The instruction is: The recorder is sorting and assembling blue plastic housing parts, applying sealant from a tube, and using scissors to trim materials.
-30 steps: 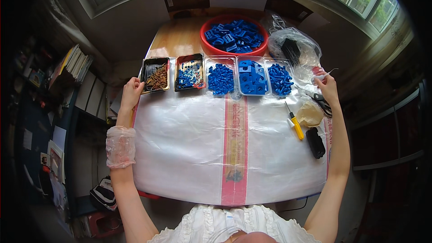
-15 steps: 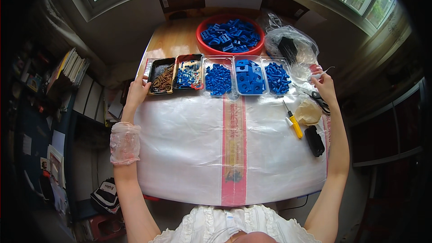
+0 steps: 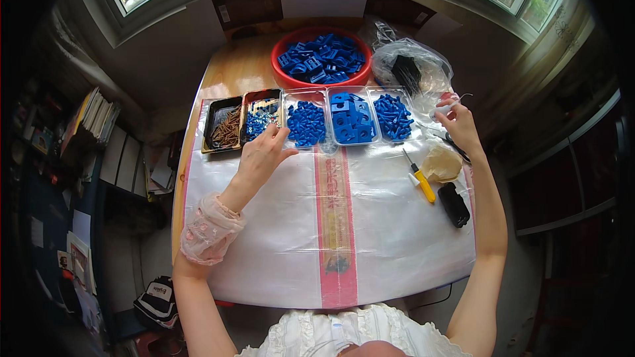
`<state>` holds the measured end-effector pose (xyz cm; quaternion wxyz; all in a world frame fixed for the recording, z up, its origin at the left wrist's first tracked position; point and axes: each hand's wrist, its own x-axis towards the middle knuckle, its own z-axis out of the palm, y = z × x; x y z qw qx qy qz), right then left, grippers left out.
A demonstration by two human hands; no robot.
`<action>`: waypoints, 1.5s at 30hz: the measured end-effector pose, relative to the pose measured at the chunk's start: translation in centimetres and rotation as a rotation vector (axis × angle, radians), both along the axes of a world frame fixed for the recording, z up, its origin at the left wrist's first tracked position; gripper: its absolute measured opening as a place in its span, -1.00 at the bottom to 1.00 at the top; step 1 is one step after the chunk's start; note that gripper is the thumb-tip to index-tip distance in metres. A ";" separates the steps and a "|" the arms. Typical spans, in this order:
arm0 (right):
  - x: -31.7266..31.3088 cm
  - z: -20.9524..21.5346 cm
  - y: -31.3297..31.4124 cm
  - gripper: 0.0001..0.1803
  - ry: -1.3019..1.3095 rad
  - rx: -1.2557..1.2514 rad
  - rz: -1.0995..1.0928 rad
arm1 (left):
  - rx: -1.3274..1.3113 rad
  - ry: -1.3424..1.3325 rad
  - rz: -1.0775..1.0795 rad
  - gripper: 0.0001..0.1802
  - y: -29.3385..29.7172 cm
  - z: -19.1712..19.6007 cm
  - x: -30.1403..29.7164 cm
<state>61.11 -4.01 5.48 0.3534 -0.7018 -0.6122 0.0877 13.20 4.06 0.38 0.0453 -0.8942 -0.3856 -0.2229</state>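
My left hand lies open on the white sheet, fingertips at the near rim of the tray of small blue and metal bits and the clear tray of blue pegs. My right hand is at the table's right edge, fingers pinched around a small white thing with a thin wire; what it is I cannot tell. Between the hands stand a clear tray of blue square pieces and another of blue pegs. A dark tray of brown screws is at the far left.
A red bowl of blue parts stands behind the trays, beside a clear bag holding black parts. A yellow-handled screwdriver, a crumpled tan paper, scissors and a black object lie right. Shelves with books stand left.
My left hand moved right from the left end of the tray row to the front of the second and third trays. My right hand stayed by the right edge.
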 end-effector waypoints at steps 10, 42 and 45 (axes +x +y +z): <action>-4.5 2.7 -2.5 -0.71 -0.020 -0.070 0.087 | -0.042 -0.010 0.005 -0.34 -0.9 0.9 0.2; -13.5 -4.6 -6.3 -0.68 0.121 -0.252 0.230 | -0.514 -0.127 -0.358 -0.46 -12.3 0.1 6.2; -13.3 -5.3 -5.9 -0.68 0.128 -0.222 0.212 | -0.581 -0.087 -0.344 -0.44 -12.0 1.0 7.3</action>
